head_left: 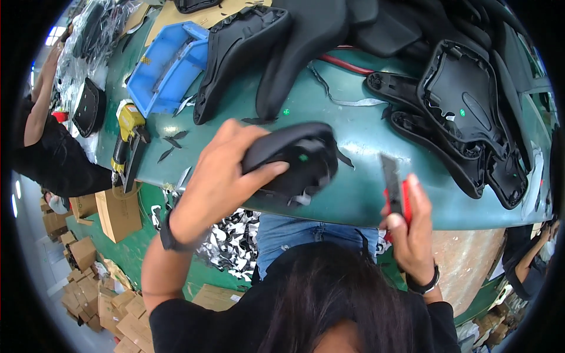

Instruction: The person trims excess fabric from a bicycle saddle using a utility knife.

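Observation:
Above the near edge of the green table, my left hand (220,173) grips a black bicycle saddle (289,182), its thumb pressed on the hollow underside. The saddle is tilted, its underside partly facing me, and slightly blurred. A bit of pale trim shows at its lower rim. To the right, my right hand (413,235) is closed around a red-handled utility knife (398,191), its dark blade end pointing up and away. The knife is apart from the saddle.
Black saddles (462,100) pile up at the far right and back. A blue bin (168,67) and a yellow staple gun (129,132) are on the left. Trimmed scraps (232,244) heap below the table edge, near cardboard boxes (118,215). Another person's arm (44,94) shows at far left.

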A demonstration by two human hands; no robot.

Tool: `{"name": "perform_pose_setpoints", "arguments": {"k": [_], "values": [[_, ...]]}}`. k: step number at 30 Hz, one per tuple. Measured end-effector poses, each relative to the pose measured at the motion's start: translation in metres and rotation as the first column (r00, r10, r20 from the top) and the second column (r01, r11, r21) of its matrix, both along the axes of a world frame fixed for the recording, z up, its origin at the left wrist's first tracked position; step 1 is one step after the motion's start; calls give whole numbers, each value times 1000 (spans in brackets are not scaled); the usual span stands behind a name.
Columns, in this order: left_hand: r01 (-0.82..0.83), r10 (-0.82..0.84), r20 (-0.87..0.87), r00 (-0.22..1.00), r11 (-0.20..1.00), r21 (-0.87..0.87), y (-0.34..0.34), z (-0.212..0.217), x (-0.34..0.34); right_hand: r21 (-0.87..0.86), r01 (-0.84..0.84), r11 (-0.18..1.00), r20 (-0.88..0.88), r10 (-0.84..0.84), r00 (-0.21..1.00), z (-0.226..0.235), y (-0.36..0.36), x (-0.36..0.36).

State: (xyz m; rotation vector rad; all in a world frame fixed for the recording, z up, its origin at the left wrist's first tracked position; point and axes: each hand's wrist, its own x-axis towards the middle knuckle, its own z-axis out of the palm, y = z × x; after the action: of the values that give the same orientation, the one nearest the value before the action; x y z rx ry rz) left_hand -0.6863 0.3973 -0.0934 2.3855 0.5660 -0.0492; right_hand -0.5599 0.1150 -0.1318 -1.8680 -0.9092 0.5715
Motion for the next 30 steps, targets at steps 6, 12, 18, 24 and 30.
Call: {"name": "perform_pose_setpoints", "arguments": {"k": [6,12,18,24,30], "values": [[-459,519,2,855,758,-463,-46,-26,-42,-188,-101,977,-146,74,987,0,16,-16],[-568,700,-14,714,568,-595,-59,-41,-53,-147,-159,976,-29,157,987,-5,40,-20],[-599,747,-17,665,519,-610,-65,-42,-52,-229,-141,963,-130,113,985,-1,50,-30],[-622,793,20,608,492,-609,-77,-42,-50,-294,-206,933,-224,142,964,3,53,-32],[-672,838,71,540,481,-563,-94,-46,-48,-461,-269,845,-207,193,959,25,43,-43]]}}
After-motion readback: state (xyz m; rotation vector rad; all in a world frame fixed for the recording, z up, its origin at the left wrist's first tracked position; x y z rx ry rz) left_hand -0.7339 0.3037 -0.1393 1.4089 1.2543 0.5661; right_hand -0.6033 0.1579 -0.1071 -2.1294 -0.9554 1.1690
